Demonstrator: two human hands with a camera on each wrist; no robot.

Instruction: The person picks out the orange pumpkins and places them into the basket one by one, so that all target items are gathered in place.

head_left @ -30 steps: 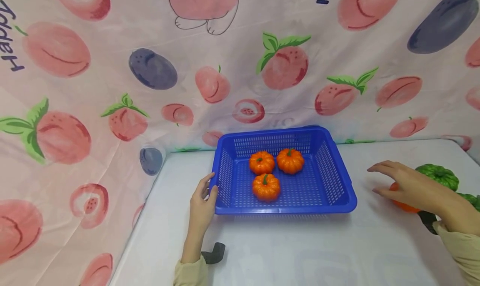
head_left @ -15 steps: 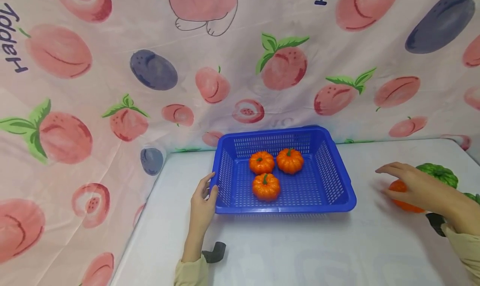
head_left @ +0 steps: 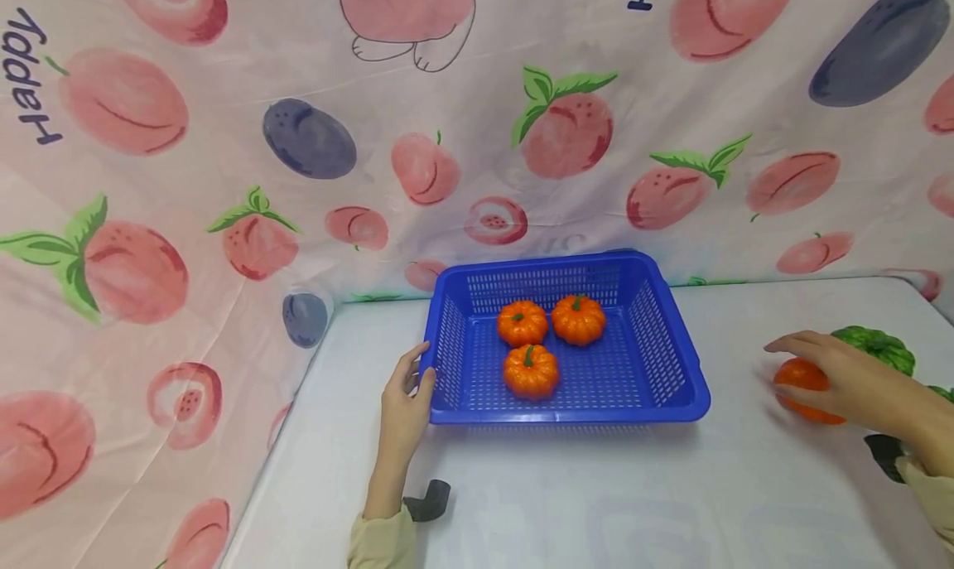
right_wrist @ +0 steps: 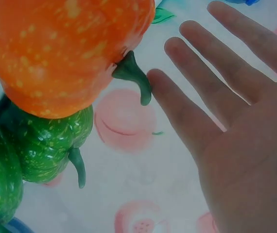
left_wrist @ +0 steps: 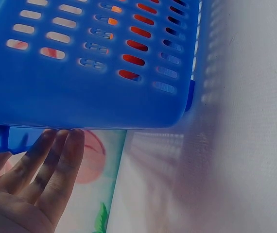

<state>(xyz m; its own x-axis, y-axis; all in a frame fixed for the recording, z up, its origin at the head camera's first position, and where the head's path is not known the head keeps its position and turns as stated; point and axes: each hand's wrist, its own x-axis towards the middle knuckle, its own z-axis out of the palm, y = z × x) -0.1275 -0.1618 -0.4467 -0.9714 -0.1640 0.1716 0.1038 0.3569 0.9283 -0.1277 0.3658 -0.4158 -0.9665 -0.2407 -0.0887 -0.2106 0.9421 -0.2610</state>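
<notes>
A blue perforated basket (head_left: 566, 417) stands on the white table, with three small orange pumpkins (head_left: 530, 372) inside. At its left rim is my left hand (head_left: 402, 412). In the left wrist view, the straight fingers (left_wrist: 63, 167) touch the edge of the basket (left_wrist: 80, 104). My right hand (head_left: 857, 387) hovers over another orange pumpkin (head_left: 799, 376) at the right, partly covering it. In the right wrist view, that pumpkin (right_wrist: 65, 53) shows a green stem, and the spread, straight fingers (right_wrist: 180, 107) are beside it, the index fingertip close to the stem.
Behind the right hand lies a green pumpkin (head_left: 879, 347), with a second green one (head_left: 945, 392) at the right image edge. A fruit-printed cloth (head_left: 447, 97) hangs behind the white table (head_left: 596, 503) and along its left side.
My right hand has shifted right and slightly down, drawing back over the orange pumpkin, more of which now shows. The left hand and the basket have stayed in place.
</notes>
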